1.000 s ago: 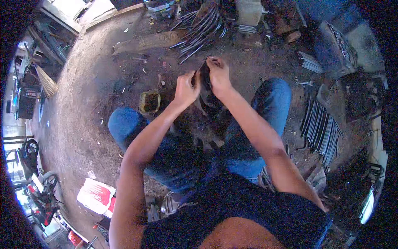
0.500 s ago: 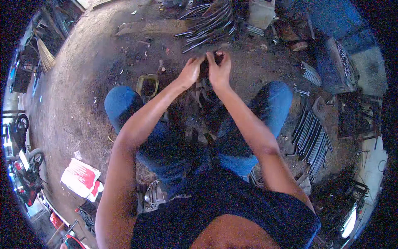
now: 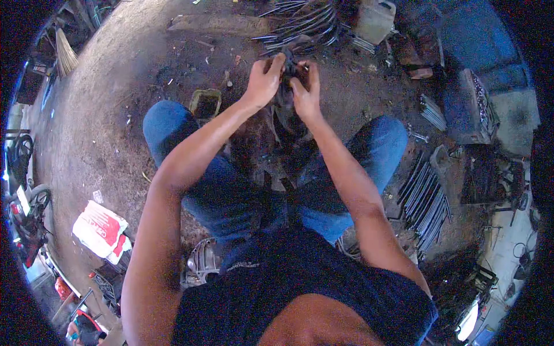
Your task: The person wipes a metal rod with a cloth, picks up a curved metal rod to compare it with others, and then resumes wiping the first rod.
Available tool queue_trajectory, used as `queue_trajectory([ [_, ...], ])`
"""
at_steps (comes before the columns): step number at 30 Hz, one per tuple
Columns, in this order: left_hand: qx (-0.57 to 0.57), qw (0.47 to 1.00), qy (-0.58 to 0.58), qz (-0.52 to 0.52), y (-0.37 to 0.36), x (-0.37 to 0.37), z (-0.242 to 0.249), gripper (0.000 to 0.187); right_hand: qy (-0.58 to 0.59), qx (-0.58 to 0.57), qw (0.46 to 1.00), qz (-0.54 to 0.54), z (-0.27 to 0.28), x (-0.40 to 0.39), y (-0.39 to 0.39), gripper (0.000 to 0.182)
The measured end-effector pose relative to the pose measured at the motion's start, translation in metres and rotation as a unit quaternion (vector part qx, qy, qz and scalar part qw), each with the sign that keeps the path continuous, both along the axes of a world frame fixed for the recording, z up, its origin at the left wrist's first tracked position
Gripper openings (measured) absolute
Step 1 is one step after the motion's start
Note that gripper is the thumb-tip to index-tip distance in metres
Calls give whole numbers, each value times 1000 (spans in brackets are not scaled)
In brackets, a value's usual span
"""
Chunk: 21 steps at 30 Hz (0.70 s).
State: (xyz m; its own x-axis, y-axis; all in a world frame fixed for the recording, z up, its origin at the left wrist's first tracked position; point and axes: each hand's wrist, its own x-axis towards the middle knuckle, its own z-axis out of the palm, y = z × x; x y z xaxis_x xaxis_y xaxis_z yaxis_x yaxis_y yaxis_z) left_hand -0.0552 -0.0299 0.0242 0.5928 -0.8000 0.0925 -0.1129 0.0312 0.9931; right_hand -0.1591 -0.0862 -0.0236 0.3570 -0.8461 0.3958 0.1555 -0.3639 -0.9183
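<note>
My left hand (image 3: 263, 85) reaches forward between my knees, its thumb and fingers closed at the left side of a small dark object (image 3: 290, 66). From the other side my right hand (image 3: 307, 97) grips the same object, fingers curled and thumb bent inward. Its kind cannot be made out; it is blackish and partly hidden by my fingers. Below the hands, dark metal-looking pieces (image 3: 278, 124) stand or lie on the floor between my legs. A shallow rectangular tray (image 3: 217, 109) sits just left of my left forearm.
Bent metal rods (image 3: 311, 23) lie ahead, near a pale jerrycan (image 3: 374, 22). More rods (image 3: 426, 202) are stacked at the right, below a wrench (image 3: 418, 136). A red and white bag (image 3: 99, 232) lies left. A metal casing (image 3: 203, 262) is beside my left hip.
The dark object now shows clearly between my hands. My left hand has moved slightly up and left, and my right hand's fingers have shifted around the object. The camera view has tilted slightly.
</note>
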Motion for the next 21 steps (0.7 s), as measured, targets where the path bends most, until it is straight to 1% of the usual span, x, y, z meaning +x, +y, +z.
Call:
queue_trajectory([
  [1, -20, 998, 53, -8, -2, 2, -2, 41, 2, 0, 1000, 3, -4, 1, -1, 32],
  [3, -56, 991, 116, -38, -11, 14, -19, 42, 23, 90, 992, 89, -9, 0, -5, 43],
  [4, -55, 991, 117, -37, -8, 19, -20, 42, 25, 91, 991, 90, -6, -1, -9, 43],
  [5, -19, 990, 119, -71, -5, 25, -18, 29, 85, 136, 981, 106, 1, -4, -16, 46],
  [6, 18, 987, 121, -106, -2, 29, -16, 22, 145, 181, 965, 122, 8, -7, -24, 50],
  [7, 55, 981, 123, -140, 1, 29, -16, 25, 169, 128, 964, 160, 18, -12, -38, 53],
  [8, 56, 981, 123, -140, 1, 27, -16, 25, 169, 129, 964, 160, 20, -11, -37, 53],
  [9, 51, 982, 114, -138, 0, 23, -16, 23, 72, 240, 967, 38, 21, -10, -35, 50],
  [10, 45, 984, 106, -136, -1, 19, -16, 22, -26, 341, 936, -85, 29, -9, -31, 48],
  [11, 45, 984, 109, -135, 0, 14, -11, 22, -28, 310, 942, -124, 47, -10, -25, 42],
  [12, 58, 978, 169, -110, 1, 9, -6, 21, -24, 310, 942, -124, 45, -12, -28, 42],
  [13, 71, 967, 228, -85, 2, 6, -3, 20, -49, 258, 956, -131, 42, -14, -36, 40],
  [14, 71, 967, 231, -85, 2, 4, -6, 20, -76, 206, 966, -137, 39, -17, -42, 39],
  [15, 65, 974, 183, -115, 2, 3, -7, 20, -9, 119, 984, -129, 35, -20, -45, 35],
  [16, 58, 979, 135, -144, 1, 2, -12, 22, -6, 119, 984, -131, 35, -20, -42, 35],
  [17, 59, 978, 138, -146, 0, 0, -17, 22, 99, 29, 987, -126, 34, -18, -36, 32],
  [18, 48, 989, 1, -141, -3, -2, -21, 24, 201, -62, 970, -118, 33, -14, -31, 28],
  [19, 36, 981, -136, -132, -4, -4, -24, 27, 118, -134, 982, -63, 25, -7, -23, 25],
  [20, 35, 982, -134, -132, -3, -4, -24, 27, 146, -204, 965, -76, 36, -7, -8, 24],
  [21, -30, 977, -176, -117, -2, -3, -25, 29, 153, -207, 964, -64, 44, -9, -3, 23],
])
